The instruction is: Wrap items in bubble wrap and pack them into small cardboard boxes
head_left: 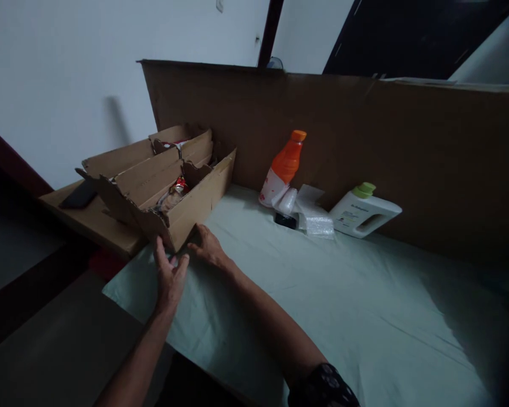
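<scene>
A divided cardboard box (201, 204) sits at the left end of the cloth-covered table, with a shiny packet (173, 195) with some red on it in its near compartment. My left hand (169, 278) is at the box's near corner, thumb and fingers spread, fingertips up against the cardboard. Beside it, my right hand (209, 247) reaches to the bottom edge of the box's right side, its fingers stretched out. Neither hand is wrapped around anything. Whether the right fingertips go under the box is hard to see.
Along the tall cardboard panel (365, 133) stand an orange and white bottle (286, 163), bubble wrap (318, 221), a black round item (285, 220) and a tilted white jug (356, 213) with a green cap. A dark flat object (78, 195) lies left of the box. The green cloth (322, 288) is wrinkled.
</scene>
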A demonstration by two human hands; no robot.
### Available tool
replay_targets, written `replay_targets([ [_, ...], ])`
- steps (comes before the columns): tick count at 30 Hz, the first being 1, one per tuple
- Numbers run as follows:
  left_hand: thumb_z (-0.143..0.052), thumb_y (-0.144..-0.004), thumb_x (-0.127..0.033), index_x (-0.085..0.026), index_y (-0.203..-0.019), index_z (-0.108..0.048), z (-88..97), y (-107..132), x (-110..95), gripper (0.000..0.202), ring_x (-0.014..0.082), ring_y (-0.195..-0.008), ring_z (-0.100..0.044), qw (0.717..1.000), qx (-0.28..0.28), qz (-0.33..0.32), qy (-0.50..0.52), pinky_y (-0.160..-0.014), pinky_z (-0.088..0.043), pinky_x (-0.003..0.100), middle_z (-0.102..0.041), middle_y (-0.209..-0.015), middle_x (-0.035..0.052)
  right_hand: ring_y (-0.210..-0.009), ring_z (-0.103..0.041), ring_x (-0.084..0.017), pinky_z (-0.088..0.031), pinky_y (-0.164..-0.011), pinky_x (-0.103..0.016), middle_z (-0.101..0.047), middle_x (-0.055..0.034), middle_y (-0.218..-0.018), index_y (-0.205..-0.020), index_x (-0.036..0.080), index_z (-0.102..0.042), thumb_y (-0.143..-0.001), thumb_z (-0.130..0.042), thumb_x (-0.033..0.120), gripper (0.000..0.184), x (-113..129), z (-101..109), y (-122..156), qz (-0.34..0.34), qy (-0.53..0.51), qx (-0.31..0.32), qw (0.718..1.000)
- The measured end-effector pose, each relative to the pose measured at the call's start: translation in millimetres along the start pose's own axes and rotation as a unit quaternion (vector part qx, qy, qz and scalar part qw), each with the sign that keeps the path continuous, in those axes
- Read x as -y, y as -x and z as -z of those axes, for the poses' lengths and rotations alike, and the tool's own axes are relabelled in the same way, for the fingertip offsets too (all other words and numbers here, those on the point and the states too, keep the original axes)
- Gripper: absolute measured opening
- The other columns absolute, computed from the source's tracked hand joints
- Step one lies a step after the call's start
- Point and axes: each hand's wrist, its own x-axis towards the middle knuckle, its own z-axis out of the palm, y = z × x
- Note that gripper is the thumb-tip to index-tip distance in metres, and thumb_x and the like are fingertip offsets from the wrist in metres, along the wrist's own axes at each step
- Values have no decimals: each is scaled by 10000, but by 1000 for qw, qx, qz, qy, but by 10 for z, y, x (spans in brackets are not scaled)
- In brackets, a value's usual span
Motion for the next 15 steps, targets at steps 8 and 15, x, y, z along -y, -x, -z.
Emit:
replay_targets([
  [8,-616,-877,-408,-226,-1539,-271,60,644,172,768,363,-1445,-435,997,54,50,5,-1128,-458,524,-387,-1556,213,-1433,-425,-291,-344,-1180,-491,-539,-144,-1496,-1327,155,-621,-938,-608,212,393,63,-178,606,69,105,17,992],
  [15,-583,-898,-422,-222,-1497,-359,-120,1034,202,670,349,-1465,-403,984,167,-24,-57,-1204,-352,542,-375,-1582,187,-1417,-445,-252,-395,-1139,-422,-535,-118,-1508,-1412,161,-547,-1013,-525,341,437,-23,-40,1570,131,228,17,965],
])
